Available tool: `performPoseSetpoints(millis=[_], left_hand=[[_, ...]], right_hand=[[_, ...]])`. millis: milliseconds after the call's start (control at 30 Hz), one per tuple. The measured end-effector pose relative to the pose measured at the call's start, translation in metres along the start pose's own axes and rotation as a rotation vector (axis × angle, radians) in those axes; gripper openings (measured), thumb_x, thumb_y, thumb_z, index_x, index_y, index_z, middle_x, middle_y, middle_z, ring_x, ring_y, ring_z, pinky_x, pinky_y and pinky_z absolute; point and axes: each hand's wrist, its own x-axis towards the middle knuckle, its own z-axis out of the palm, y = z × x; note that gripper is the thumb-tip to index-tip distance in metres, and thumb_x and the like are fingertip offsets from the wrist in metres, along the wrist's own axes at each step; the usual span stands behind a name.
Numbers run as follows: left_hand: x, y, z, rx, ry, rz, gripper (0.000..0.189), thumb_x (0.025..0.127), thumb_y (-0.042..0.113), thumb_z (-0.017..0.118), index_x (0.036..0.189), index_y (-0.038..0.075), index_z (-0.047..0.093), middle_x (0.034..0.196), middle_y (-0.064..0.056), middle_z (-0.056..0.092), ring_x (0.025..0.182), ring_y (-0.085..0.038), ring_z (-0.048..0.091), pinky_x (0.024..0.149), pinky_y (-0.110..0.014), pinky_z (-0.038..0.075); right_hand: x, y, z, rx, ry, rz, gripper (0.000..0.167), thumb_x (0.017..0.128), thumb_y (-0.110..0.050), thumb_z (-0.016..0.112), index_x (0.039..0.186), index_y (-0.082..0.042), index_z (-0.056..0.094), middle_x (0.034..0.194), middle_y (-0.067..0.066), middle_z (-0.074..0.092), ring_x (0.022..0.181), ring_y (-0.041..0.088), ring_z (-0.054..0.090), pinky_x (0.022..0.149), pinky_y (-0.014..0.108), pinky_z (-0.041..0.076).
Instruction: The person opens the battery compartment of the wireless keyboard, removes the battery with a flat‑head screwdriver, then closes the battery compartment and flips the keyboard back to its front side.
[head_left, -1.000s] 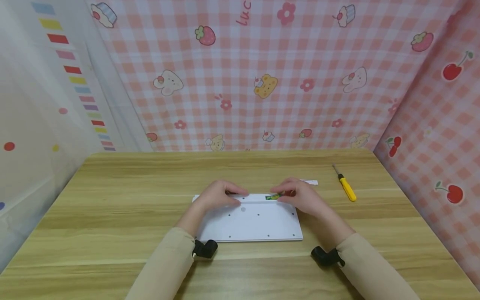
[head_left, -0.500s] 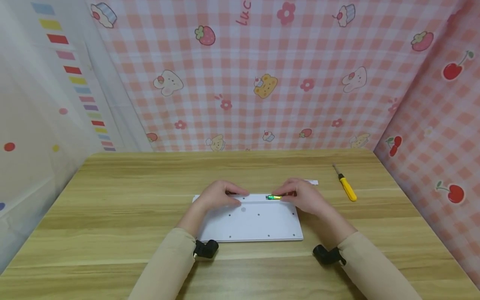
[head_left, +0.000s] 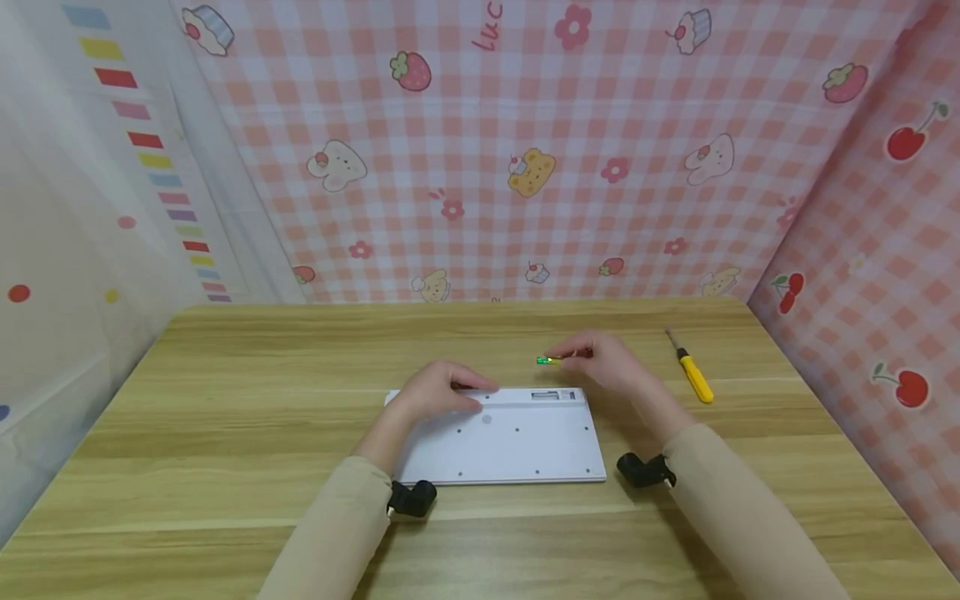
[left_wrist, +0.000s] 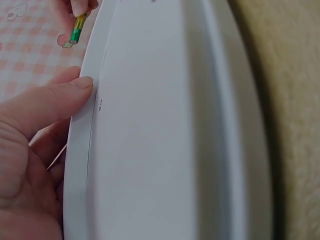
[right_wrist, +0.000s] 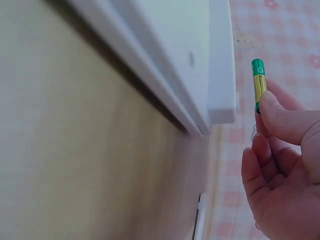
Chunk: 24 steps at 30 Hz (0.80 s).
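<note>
A white keyboard (head_left: 498, 450) lies face down on the table, its raised ridge along the far side. My left hand (head_left: 435, 392) grips that ridge, thumb on the near face and fingers hidden behind, as the left wrist view shows. Just beyond the ridge, my right hand (head_left: 609, 365) pinches a green and gold battery (right_wrist: 258, 82) between thumb and forefinger, its other fingers curled loosely. The battery is up off the keyboard. At the ridge's right end, the battery slot (head_left: 546, 396) shows uncovered.
To the right on the wooden table (head_left: 225, 467) lies a screwdriver (head_left: 695, 375) with a yellow handle, its tip pointing away. A thin white strip (right_wrist: 200, 217) shows low in the right wrist view. Patterned cloth (head_left: 480, 217) hangs behind the table.
My right hand has lifted the battery from the slot and carried it away past the keyboard's far edge. The slot shows now; the white strip is hidden in the head view. My left hand stays put.
</note>
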Motion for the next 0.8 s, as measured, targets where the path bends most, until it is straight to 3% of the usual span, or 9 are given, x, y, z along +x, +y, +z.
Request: performPoseSetpoints(millis=[300,467,800], left_hand=[[0.001,0.000,0.000,0.028,0.001,-0.005,0.031,0.083,0.007,0.079,0.112,0.019,0.077,0.114,0.004,0.072,0.113,-0.017,0.062,0.102,-0.039,0.045],[0.000,-0.001,0.000,0.036,-0.001,0.009,0.031,0.084,0.009,0.079,0.113,0.019,0.077,0.114,0.004,0.071,0.113,-0.017,0.062,0.102,-0.039,0.045],[-0.001,0.000,0.000,0.034,0.003,-0.003,0.031,0.084,0.010,0.079,0.112,0.020,0.077,0.115,0.004,0.071,0.113,-0.018,0.062,0.103,-0.040,0.044]], right_hand=[[0.035,-0.009,-0.004,0.011,-0.032,0.108,0.024,0.097,-0.007,0.062,0.119,-0.009,0.073,0.122,0.011,0.067,0.102,0.024,0.056,0.086,0.037,0.046],[0.045,-0.009,0.000,0.037,-0.052,0.196,0.023,0.097,-0.009,0.063,0.115,-0.015,0.075,0.120,0.008,0.066,0.106,0.025,0.054,0.092,0.040,0.045],[0.049,0.002,0.007,0.040,-0.103,0.199,0.020,0.094,-0.003,0.066,0.109,-0.009,0.077,0.116,0.010,0.069,0.112,0.029,0.058,0.103,0.046,0.042]])
